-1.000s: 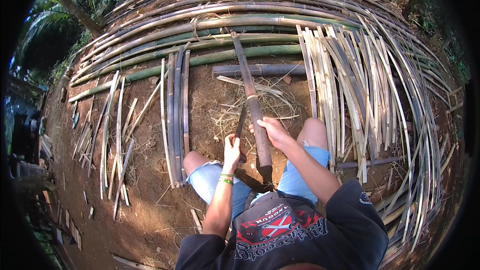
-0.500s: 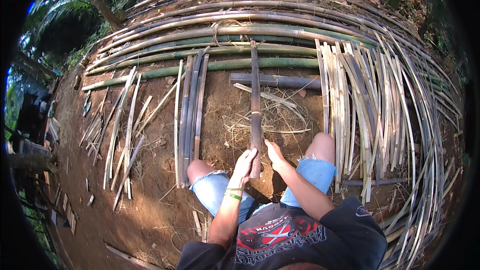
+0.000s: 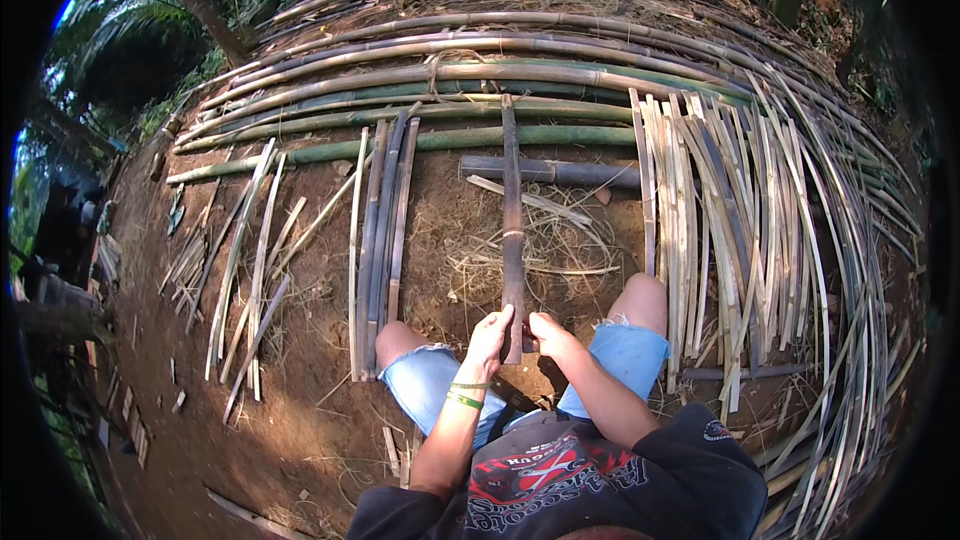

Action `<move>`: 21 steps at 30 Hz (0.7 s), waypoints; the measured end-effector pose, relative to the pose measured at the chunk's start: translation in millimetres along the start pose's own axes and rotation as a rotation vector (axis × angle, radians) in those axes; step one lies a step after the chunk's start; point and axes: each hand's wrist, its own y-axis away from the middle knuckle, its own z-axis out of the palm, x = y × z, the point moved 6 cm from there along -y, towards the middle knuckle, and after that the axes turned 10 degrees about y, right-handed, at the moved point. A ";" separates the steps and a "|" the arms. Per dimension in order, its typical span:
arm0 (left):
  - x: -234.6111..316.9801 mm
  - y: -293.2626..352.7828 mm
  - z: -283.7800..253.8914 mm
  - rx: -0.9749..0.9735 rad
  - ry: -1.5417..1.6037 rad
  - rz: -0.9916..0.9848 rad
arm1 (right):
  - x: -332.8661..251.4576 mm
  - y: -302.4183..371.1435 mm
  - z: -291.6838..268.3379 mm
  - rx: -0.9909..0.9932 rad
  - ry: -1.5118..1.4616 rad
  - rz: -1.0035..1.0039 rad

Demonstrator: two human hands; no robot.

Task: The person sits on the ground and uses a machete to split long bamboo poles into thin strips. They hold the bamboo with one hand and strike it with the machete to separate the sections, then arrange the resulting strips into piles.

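Observation:
A long dark bamboo strip runs away from me between my knees, its far end resting against the bamboo poles. Near its close end, my left hand is closed around the left edge, thumb up along it. My right hand is curled just right of the same end, close to the strip. Something small and dark shows at its fingertips, too little visible to name. Beyond the hands, dry fibres and thin shavings lie on the soil under the strip.
Several split bamboo slats lie beside my left knee. A dense row of pale slats lies at the right, with long thin strips curving past it. Green bamboo poles cross ahead, and a short dark pole lies nearer.
My right hand has gone from partly spread fingers to curled, and moved slightly down toward the strip's end. The left hand keeps its hold; the view has tilted a little.

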 end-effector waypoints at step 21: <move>8.6 28.5 4.8 0.323 -1.046 0.678 | -42.8 51.4 -46.0 0.335 1.406 -0.032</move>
